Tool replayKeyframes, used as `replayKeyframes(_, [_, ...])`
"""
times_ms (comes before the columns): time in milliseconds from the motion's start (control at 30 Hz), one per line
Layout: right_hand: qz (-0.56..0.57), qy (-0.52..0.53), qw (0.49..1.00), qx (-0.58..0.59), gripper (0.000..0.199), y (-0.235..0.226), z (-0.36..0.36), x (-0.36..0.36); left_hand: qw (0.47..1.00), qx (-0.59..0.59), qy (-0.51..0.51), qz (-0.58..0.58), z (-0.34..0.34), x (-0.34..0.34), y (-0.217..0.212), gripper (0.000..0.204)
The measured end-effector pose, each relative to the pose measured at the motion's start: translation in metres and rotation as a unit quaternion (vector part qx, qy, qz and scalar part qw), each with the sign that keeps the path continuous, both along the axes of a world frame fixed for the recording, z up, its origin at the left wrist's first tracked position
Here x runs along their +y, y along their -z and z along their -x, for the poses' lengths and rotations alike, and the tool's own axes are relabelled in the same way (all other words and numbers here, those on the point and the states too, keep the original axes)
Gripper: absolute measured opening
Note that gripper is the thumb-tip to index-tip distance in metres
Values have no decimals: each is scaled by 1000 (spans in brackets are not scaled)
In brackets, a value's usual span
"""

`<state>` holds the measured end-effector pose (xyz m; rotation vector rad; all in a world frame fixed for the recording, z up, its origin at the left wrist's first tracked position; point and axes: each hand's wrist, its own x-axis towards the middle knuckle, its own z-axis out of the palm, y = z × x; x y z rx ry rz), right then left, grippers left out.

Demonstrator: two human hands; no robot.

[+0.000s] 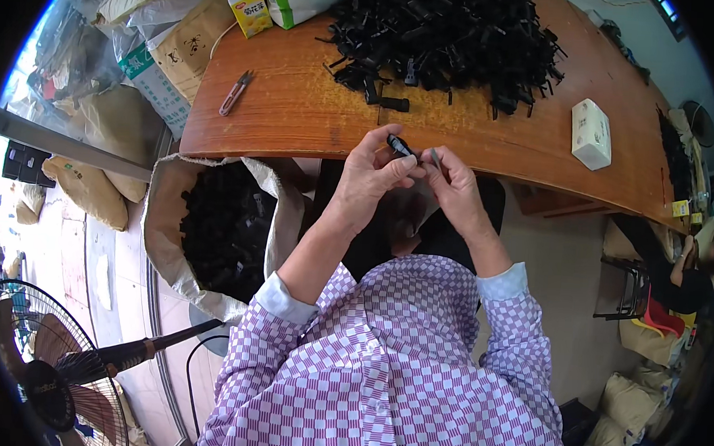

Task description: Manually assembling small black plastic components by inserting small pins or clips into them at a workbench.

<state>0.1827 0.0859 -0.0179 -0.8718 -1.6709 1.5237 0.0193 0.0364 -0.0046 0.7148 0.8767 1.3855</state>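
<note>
In front of the table's near edge, my left hand (361, 189) grips a small black plastic part (401, 148) between thumb and fingers. My right hand (461, 200) meets it from the other side, its thumb and forefinger pinched round a small, thin greyish piece (435, 157) whose kind I cannot make out. Beyond my hands lies a heap of black plastic parts (456, 34). One loose black part (389, 103) rests at the heap's near edge.
On the wooden table (283, 98) lie a pinkish utility knife (236, 93) and a white tissue pack (591, 134). A yellow box (250, 12) stands at the back left. Left of my legs is an open white sack (165, 213) of black parts; a fan (51, 368) stands nearer.
</note>
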Motion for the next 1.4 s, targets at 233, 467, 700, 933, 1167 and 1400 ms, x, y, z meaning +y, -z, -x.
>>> replayKeyframes(233, [2,39,999,-16,12,-3,9,-30,999,23,-43,-14,0,-19,6,42])
replayKeyframes(467, [-83,-1,995,-55,19,-23,24,-36,982,164,-78,-44,2,-29,8,31])
replayKeyframes(700, [-94,-53,987,-120,19,-38,43,-38,945,300,-103,-79,13,-34,11,31])
replayKeyframes(933, [-122,-50,981,-142,20,-28,54,-38,930,346,-95,-75,24,-37,7,32])
replayKeyframes(1167, [-151,-21,979,-137,18,-24,63,-36,851,485,-169,-115,25,-36,2,34])
replayKeyframes(1400, [-16,18,997,-69,22,-25,39,-27,997,-31,-74,-23,27,-33,-6,25])
